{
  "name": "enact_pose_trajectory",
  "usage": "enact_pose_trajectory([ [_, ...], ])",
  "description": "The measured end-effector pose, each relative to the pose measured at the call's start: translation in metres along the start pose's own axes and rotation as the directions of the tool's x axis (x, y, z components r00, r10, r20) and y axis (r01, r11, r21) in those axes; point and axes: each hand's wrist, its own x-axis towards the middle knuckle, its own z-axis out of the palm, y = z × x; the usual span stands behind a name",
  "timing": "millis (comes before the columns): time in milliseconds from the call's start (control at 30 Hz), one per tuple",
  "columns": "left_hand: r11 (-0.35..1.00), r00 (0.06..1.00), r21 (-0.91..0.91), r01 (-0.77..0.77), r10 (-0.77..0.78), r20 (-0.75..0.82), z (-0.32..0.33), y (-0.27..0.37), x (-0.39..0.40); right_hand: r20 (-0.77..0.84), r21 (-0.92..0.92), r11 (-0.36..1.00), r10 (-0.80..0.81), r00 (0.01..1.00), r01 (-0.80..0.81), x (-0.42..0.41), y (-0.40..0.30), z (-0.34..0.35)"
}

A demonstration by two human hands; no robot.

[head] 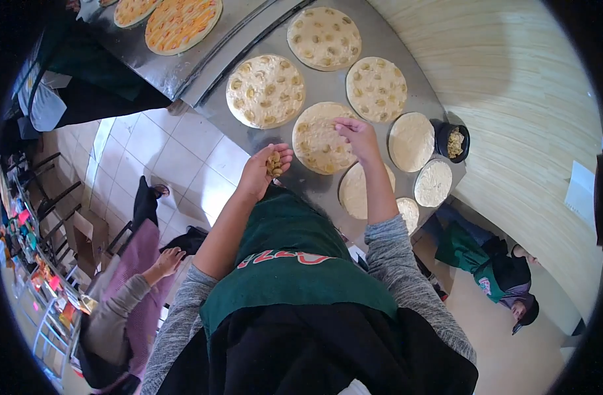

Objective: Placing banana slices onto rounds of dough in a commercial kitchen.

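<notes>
Cupped palm up, my left hand (pixel 267 168) holds a small heap of sliced mushrooms (pixel 274 164) beside the metal counter's front edge. My right hand (pixel 358 136) is over the upper right part of a partly topped pizza base (pixel 321 140), its fingertips pinched together; whether a slice is between them I cannot tell. Slices dot that base's left and lower parts. Behind it lie a spread base with spaced slices (pixel 266 92), another at the top (pixel 324 38) and a third (pixel 376 90). Several bases without slices, one of them (pixel 411 142) near my right forearm, lie to the right.
A dark tub (pixel 452 143) of chopped topping stands at the counter's right end, by the wall. Orange-sauced pizzas (pixel 183 24) lie on the adjoining metal counter (pixel 156 69). People are at the far left, lower left and right. A cardboard box (pixel 86 239) stands on the floor.
</notes>
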Motion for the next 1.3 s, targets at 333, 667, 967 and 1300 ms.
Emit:
enact_pose_trajectory([
  [333, 1.0, 1.0, 0.006, 0.016, -0.016, -0.027, -0.005, -0.005, 0.005, 0.004, -0.351, 0.901, -0.271, 0.963, 0.255, 0.033, 0.01, 0.032],
  [667, 1.0, 0.999, -0.016, 0.015, -0.016, -0.044, 0.0, -0.002, 0.004, 0.067, -0.842, 0.423, -0.534, 0.843, 0.335, 0.045, -0.022, 0.043],
  [967, 0.987, 0.996, -0.156, 0.036, -0.024, 0.083, 0.014, 0.003, 0.006, 0.043, -0.835, 0.434, -0.559, 0.828, 0.337, 0.018, -0.04, 0.055],
  [1300, 1.0, 0.997, 0.026, -0.001, -0.002, 0.082, 0.021, -0.001, 0.014, 0.198, -0.524, 0.761, -0.328, 0.924, 0.382, -0.034, -0.028, 0.074],
])
